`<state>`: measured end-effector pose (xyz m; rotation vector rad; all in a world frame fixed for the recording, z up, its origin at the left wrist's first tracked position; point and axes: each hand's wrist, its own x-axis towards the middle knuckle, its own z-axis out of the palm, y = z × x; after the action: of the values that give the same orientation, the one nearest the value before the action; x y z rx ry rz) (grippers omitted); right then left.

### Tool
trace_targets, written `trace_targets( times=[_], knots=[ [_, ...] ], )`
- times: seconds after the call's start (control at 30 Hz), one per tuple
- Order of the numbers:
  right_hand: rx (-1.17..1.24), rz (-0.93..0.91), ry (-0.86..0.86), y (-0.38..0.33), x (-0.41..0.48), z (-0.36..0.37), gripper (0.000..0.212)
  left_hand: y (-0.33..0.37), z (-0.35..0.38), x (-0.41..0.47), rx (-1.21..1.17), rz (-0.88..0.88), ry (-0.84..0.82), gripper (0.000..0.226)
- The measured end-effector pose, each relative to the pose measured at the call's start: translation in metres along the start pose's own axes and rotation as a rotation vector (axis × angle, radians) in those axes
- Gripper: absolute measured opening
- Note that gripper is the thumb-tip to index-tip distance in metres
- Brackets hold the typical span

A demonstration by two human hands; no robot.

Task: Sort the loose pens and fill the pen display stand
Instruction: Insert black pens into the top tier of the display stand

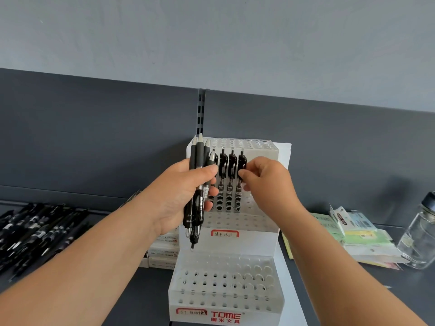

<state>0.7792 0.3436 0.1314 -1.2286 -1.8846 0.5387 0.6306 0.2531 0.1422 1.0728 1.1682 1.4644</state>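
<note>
1. Grey wall (211,31) up top, dark panel (94,137) beneath it, slotted post (201,109) at the panel's middle, dark shelf (353,290) below.
2. White stand (223,290) at mid-shelf, stepped in tiers and dotted with holes, red TOME print on its near face.
3. Row (223,165) of black pens upright in the stand's far tier, clips up, lower ends down in the holes.
4. Left hand (179,196) raised just left of that row, fingers and thumb wrapped round a bundle (200,156) of black pens. Tips pointing up, clicker ends hanging below the palm.
5. Right hand (266,182) at the row's right end, fingertips pinched on the top of the end pen (241,160).
6. Pile (40,231) of loose black pens lying at far left on the shelf, well apart from the stand.
7. Small white boxes (163,252) stacked just left of the stand, partly hidden behind the left forearm.
8. Paper packets (357,234) heaped right of the stand, glass jar (421,241) beside them at the right edge.
</note>
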Motion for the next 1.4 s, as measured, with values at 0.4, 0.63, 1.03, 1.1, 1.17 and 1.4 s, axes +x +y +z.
trace_targets(
  times=[0.4, 0.63, 1.03, 1.1, 1.17, 1.4],
  knots=[
    [0.687, 0.022, -0.297, -0.033, -0.026, -0.017, 0.013, 0.001, 0.015, -0.007, 0.108, 0.03, -0.094, 0.012],
    [0.982, 0.199, -0.004, -0.007, -0.013, -0.051, 0.011, -0.001, 0.009, -0.007, 0.138, 0.013, -0.053, 0.007],
    [-0.292, -0.578, 0.084, -0.002, -0.032, -0.03, 0.022, 0.0, 0.023, 0.001, 0.146, 0.015, 0.053, 0.011],
    [-0.28, -0.579, 0.062, 0.0, -0.03, -0.025, 0.019, 0.001, 0.024, 0.0, 0.133, 0.01, 0.045, 0.01],
    [-0.246, -0.544, 0.039, 0.004, -0.027, -0.023, 0.018, 0.002, 0.023, -0.002, 0.08, -0.011, 0.052, 0.01],
    [-0.015, -0.372, 0.079, -0.004, -0.018, -0.03, 0.012, 0.005, 0.018, -0.004, 0.038, -0.017, 0.051, 0.018]
  ],
)
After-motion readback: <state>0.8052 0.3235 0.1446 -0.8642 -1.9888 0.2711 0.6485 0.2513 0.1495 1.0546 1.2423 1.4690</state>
